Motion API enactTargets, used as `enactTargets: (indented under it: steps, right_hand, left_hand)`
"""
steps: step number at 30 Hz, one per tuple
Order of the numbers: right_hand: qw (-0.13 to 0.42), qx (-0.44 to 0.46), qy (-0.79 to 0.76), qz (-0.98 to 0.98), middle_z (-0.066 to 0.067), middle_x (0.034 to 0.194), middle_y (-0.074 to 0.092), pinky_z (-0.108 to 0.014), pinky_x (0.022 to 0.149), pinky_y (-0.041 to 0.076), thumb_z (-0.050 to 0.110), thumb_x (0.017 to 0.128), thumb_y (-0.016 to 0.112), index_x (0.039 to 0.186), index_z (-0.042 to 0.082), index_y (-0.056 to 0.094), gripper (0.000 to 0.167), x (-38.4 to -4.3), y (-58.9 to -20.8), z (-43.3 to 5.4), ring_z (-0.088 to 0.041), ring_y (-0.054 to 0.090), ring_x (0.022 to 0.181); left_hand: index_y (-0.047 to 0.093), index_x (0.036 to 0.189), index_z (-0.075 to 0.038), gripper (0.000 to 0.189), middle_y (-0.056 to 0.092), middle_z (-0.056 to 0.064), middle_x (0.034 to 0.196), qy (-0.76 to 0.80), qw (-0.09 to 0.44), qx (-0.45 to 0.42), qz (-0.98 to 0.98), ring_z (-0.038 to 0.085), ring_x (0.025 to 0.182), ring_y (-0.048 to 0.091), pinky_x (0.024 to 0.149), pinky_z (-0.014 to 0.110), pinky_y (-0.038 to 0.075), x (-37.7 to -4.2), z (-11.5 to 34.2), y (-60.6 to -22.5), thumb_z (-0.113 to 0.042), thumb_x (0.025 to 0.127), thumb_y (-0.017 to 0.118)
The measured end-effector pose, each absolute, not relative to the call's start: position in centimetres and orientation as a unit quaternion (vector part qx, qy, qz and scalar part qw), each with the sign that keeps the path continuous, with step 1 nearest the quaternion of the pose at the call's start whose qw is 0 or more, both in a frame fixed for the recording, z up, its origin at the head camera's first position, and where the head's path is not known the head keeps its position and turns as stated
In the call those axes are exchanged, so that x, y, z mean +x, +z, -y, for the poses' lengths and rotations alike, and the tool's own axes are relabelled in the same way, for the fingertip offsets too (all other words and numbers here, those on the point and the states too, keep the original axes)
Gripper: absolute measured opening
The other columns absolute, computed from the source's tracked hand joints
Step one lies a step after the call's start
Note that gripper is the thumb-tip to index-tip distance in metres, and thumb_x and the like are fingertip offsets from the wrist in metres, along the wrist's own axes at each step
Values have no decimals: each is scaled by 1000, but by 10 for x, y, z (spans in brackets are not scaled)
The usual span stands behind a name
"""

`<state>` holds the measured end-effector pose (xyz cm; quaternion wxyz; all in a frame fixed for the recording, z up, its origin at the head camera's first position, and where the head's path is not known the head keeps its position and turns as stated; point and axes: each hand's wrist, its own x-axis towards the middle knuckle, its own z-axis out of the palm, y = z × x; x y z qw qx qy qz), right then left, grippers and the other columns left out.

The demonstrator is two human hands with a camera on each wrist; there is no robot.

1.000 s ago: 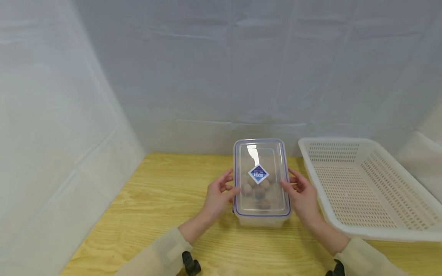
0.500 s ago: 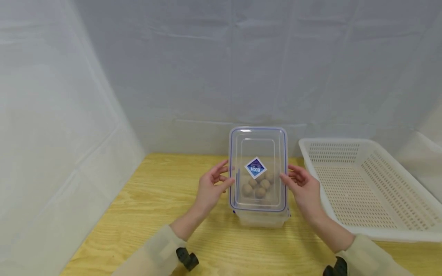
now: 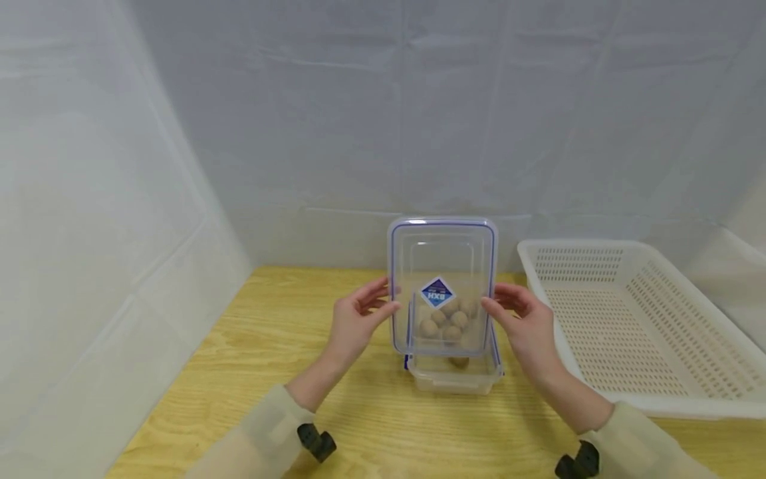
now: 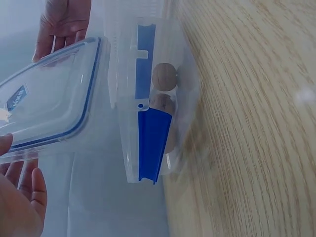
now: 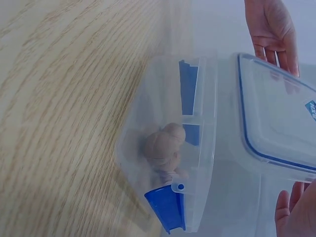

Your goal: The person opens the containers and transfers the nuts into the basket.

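Note:
Both hands hold a clear lid (image 3: 445, 256) with a blue seal and a blue diamond label. My left hand (image 3: 350, 326) pinches its left edge, thumb on top and fingers beneath. The right hand (image 3: 529, 326) pinches the opposite edge the same way. Below the lid, apart from it, a clear plastic food container (image 3: 455, 384) stands on the table. Several round brown, walnut-like balls (image 3: 429, 328) lie inside, seen partly through the lid. A blue side latch (image 4: 153, 145) hangs outward in the left wrist view; another blue latch (image 5: 168, 210) shows in the right wrist view.
A large white perforated basket (image 3: 616, 332) stands right of the container, close to the right forearm. The wooden table (image 3: 275, 319) extends to the left. White sheeting (image 3: 383, 133) rises behind and along the sides.
The lid has come off the container, rising and shifting slightly left in both hands. The container has stayed in place, and its front rim and the balls now show more clearly.

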<state>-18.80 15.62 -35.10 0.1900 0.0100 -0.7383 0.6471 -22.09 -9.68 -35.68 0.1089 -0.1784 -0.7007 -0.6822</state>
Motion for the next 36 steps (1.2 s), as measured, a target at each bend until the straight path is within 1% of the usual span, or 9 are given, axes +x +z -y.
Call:
enactTargets:
  steps: [4, 9, 12, 16, 19, 22, 27, 32, 36]
  right_hand:
    - [197, 4, 630, 751, 5, 95, 64, -18, 71, 46, 9, 88, 73, 111, -4, 65, 28, -188, -352, -155, -8, 57, 85]
    - [211, 18, 635, 743, 6, 84, 60, -17, 65, 44, 2, 85, 74, 108, -9, 65, 26, -189, -350, -152, -6, 54, 77]
    - [195, 35, 658, 727, 9, 76, 61, -17, 64, 47, -2, 87, 71, 109, -12, 62, 25, -188, -350, -150, -4, 57, 70]
    - [160, 55, 678, 715, 8, 74, 68, -21, 63, 52, -4, 90, 65, 110, -14, 59, 23, -187, -350, -149, -6, 64, 64]
    - [146, 65, 675, 720, 4, 74, 71, -23, 63, 52, -4, 91, 64, 112, -13, 59, 23, -187, -351, -149, -7, 67, 66]
    - [138, 67, 667, 729, -1, 77, 72, -23, 64, 52, -2, 92, 64, 113, -12, 59, 24, -188, -351, -149, -7, 68, 70]
    - [123, 67, 661, 737, -6, 82, 73, -23, 66, 52, 0, 92, 64, 114, -11, 59, 25, -189, -350, -147, -6, 68, 74]
    - [113, 89, 671, 728, -2, 83, 74, -24, 67, 52, -3, 92, 63, 112, -11, 59, 22, -190, -353, -145, -5, 68, 77]
    - [101, 109, 678, 720, 3, 85, 74, -24, 67, 53, -4, 93, 61, 109, -6, 60, 16, -189, -356, -144, -6, 69, 81]
  left_hand:
    - [65, 119, 4, 36, 69, 17, 108, -676, 118, -182, 704, 19, 89, 68, 74, 29, 55, -223, 100, -359, 3, 84, 72]
    - [66, 116, 5, 33, 69, 18, 108, -671, 125, -193, 705, 14, 89, 67, 75, 29, 55, -223, 105, -359, 2, 84, 73]
    - [66, 116, 5, 32, 69, 18, 108, -665, 126, -192, 710, 15, 91, 67, 75, 28, 54, -221, 109, -358, 0, 85, 73]
    - [67, 116, 2, 31, 68, 20, 109, -655, 127, -191, 720, 16, 93, 66, 75, 27, 54, -221, 113, -358, -1, 85, 73]
    - [67, 115, 3, 31, 69, 19, 109, -648, 131, -191, 726, 17, 94, 66, 75, 27, 54, -221, 116, -360, -2, 85, 74]
    - [67, 114, 4, 31, 70, 15, 106, -640, 136, -187, 733, 17, 94, 66, 75, 27, 53, -221, 118, -360, -3, 85, 74]
    - [69, 113, 2, 30, 71, 14, 105, -634, 143, -177, 739, 18, 94, 66, 74, 27, 53, -221, 122, -360, -2, 84, 75]
    - [69, 112, 2, 30, 70, 15, 108, -623, 156, -181, 745, 21, 97, 66, 76, 29, 54, -220, 127, -361, 0, 83, 75]
    - [69, 112, 2, 30, 70, 15, 109, -601, 179, -201, 752, 27, 98, 66, 76, 31, 55, -219, 130, -363, 1, 82, 75]
